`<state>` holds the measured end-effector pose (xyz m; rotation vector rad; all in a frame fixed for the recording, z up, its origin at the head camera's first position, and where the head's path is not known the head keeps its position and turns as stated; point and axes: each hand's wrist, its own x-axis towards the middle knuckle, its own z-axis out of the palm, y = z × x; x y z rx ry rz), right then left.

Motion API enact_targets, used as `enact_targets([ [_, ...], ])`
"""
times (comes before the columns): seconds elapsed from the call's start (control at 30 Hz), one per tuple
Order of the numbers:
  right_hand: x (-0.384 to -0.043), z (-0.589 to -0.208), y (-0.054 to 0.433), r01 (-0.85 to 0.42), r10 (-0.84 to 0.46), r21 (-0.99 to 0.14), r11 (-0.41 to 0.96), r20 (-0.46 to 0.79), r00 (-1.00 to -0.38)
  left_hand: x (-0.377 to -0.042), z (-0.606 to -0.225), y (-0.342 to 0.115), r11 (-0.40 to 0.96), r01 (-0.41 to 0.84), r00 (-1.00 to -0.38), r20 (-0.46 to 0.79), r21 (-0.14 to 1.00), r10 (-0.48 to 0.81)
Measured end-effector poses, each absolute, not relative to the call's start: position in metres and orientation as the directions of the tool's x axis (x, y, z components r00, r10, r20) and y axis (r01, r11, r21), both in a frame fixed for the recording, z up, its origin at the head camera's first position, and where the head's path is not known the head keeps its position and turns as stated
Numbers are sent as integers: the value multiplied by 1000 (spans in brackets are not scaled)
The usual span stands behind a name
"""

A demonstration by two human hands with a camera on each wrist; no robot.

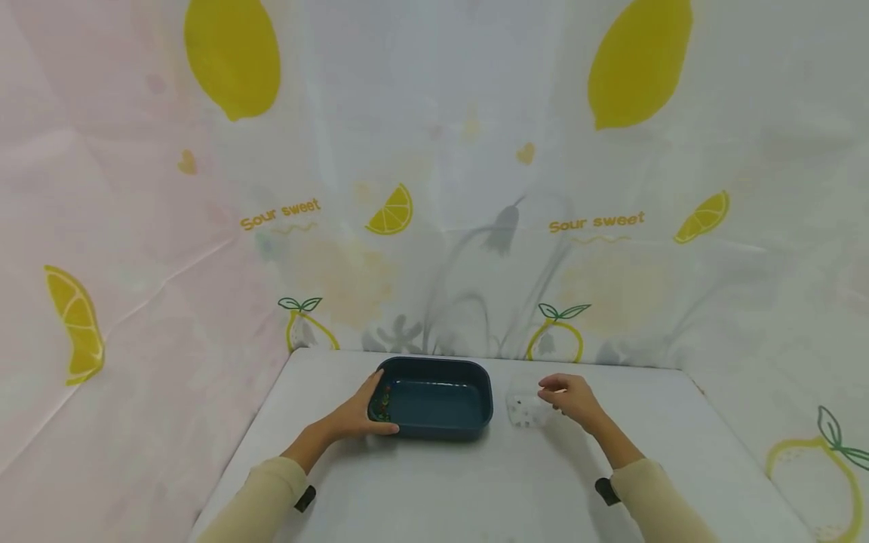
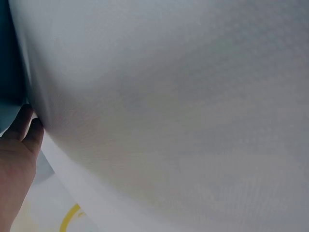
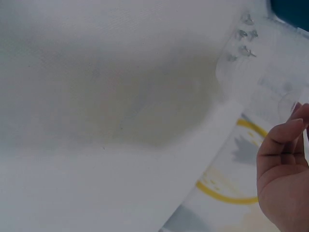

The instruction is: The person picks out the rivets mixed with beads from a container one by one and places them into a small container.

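A dark blue rectangular basin [image 1: 434, 403] stands on the table, with small multicoloured bits gathered at its left end. My left hand [image 1: 356, 411] holds that end, thumb along the front wall and fingers toward the back corner. In the left wrist view, the hand [image 2: 19, 154] touches the basin's blue wall [image 2: 10, 58]. Right of the basin is a clear plastic box [image 1: 521, 411] with several small silvery-dark pieces in it. My right hand [image 1: 570, 396] pinches at its right side. The right wrist view has the box [image 3: 260, 72] beside my curled fingers [image 3: 285, 135]; the exact pinch is hard to see.
Both things sit on a white-covered table [image 1: 441, 490], near its back edge. Hanging sheets [image 1: 434, 151] printed with lemons enclose the back and sides. Each wrist carries a dark strap-on device under a pale sleeve [image 1: 271, 490].
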<state>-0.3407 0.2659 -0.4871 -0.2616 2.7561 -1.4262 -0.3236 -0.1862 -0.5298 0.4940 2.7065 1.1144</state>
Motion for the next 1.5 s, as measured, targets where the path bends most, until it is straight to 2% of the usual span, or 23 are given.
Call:
enact_targets([
  [0.17,-339,-485,269,-192,-139,-769,610,134,-981,-322,-532,-187,682,221,-933,-51,697,356],
  [0.47,-335,-495,273,-252,-109,-665,703,250,-962,-320,-533,-187,712,254,-943,4,654,333],
  [0.7,-330,-499,275,-277,-116,-646,711,281,-953,-319,-522,-189,726,250,-939,-21,640,342],
  [0.93,-327,-497,278,-273,-111,-643,716,281,-953,-315,-527,-189,753,282,-934,-10,594,357],
  [1.13,-327,-494,276,-272,-104,-640,718,287,-952,-313,-525,-183,734,274,-936,-6,621,353],
  [1.37,-332,-498,264,-388,-132,-586,711,431,-893,-310,-529,-182,748,250,-940,-32,615,341],
  [1.5,-336,-499,250,-447,-183,-440,779,522,-833,-309,-531,-182,744,250,-937,-39,620,347],
])
